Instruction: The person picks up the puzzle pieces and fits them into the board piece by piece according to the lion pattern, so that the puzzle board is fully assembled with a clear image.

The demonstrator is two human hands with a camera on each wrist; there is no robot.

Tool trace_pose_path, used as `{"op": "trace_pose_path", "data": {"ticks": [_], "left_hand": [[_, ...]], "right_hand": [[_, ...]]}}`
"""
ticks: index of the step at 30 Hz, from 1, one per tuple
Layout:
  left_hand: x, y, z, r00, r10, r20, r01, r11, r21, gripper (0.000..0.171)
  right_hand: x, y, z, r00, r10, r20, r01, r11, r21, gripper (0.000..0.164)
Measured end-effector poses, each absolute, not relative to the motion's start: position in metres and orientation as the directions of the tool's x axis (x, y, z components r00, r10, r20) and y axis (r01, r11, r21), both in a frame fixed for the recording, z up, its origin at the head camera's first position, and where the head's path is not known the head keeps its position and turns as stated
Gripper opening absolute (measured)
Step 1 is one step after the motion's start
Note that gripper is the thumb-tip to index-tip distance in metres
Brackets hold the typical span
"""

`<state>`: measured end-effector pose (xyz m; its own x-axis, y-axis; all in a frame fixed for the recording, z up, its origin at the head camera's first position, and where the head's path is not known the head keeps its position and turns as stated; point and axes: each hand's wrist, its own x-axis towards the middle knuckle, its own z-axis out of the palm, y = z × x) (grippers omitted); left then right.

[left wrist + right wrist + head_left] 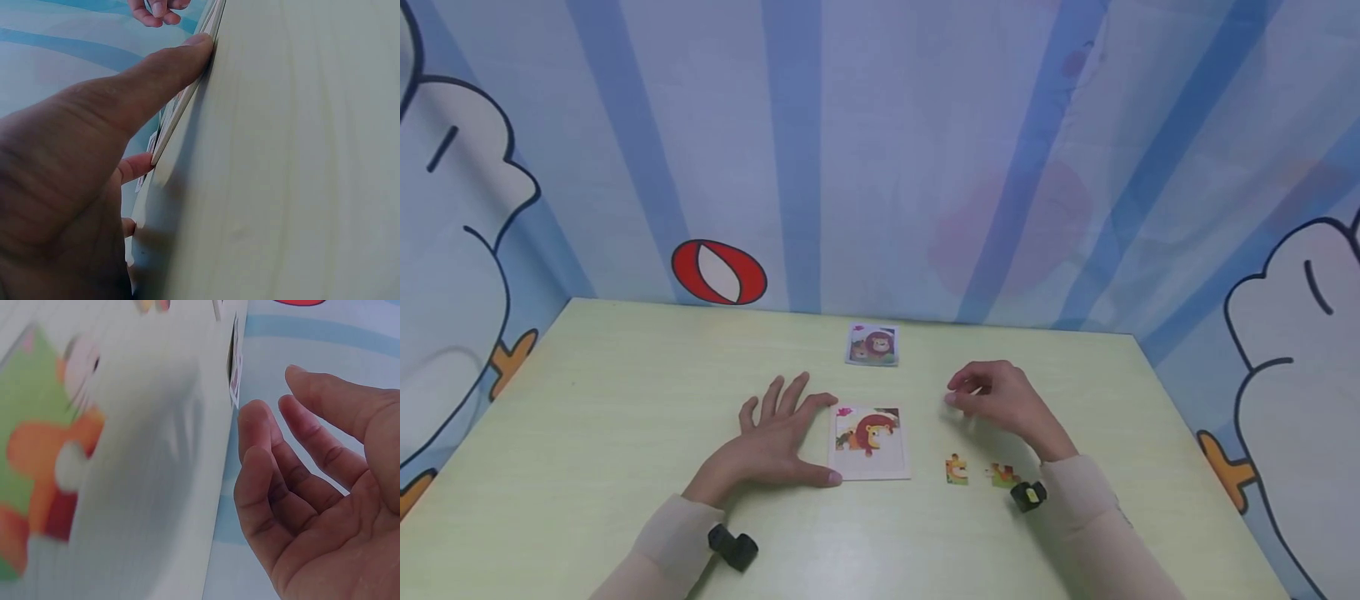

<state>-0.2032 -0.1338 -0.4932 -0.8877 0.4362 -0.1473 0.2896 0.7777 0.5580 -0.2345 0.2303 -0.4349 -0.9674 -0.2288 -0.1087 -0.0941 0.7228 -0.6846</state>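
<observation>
A white square puzzle board [871,468] lies flat on the table, its upper part filled with joined pieces of a lion picture. Along its left side my left hand [775,446] is spread, the thumb touching the lower left corner and the index finger the upper left one. In the left wrist view the thumb meets the edge of the board [178,119]. Right of the board, my right hand [1003,400] hovers over the table with loosely bent fingers and nothing between them. Two loose jigsaw pieces, one [957,470] nearer the board and another [1002,475], lie below it.
Behind the board lies a lion picture card [872,345]. The pale wooden table [647,375] ends at a blue striped cloth backdrop [880,167] with cartoon prints. Small black wrist cameras, left [733,547] and right [1028,497], sit at the sleeves.
</observation>
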Motion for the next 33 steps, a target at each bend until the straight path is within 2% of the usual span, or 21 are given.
{"op": "trace_pose_path", "data": {"ticks": [11, 19, 27, 33], "left_hand": [[-0.205, -0.134, -0.498, -0.892, 0.432, -0.137, 0.291, 0.777, 0.558, 0.108], [-0.205, -0.134, -0.498, -0.892, 0.431, -0.136, 0.292, 0.779, 0.556, 0.108], [-0.203, -0.133, -0.494, -0.892, 0.428, -0.144, 0.283, 0.779, 0.560, 0.108], [-0.201, -0.132, -0.486, -0.886, 0.434, -0.160, 0.280, 0.778, 0.563, 0.107]], "right_hand": [[-0.232, 0.258, -0.436, -0.974, -0.191, -0.118, -0.059, 0.726, -0.685, 0.021], [-0.228, 0.278, -0.435, -0.975, -0.133, -0.175, 0.025, 0.725, -0.688, 0.025], [-0.225, 0.295, -0.436, -0.976, -0.121, -0.179, 0.029, 0.746, -0.666, 0.030], [-0.222, 0.307, -0.437, -0.968, -0.090, -0.233, 0.101, 0.714, -0.693, 0.034]]}}
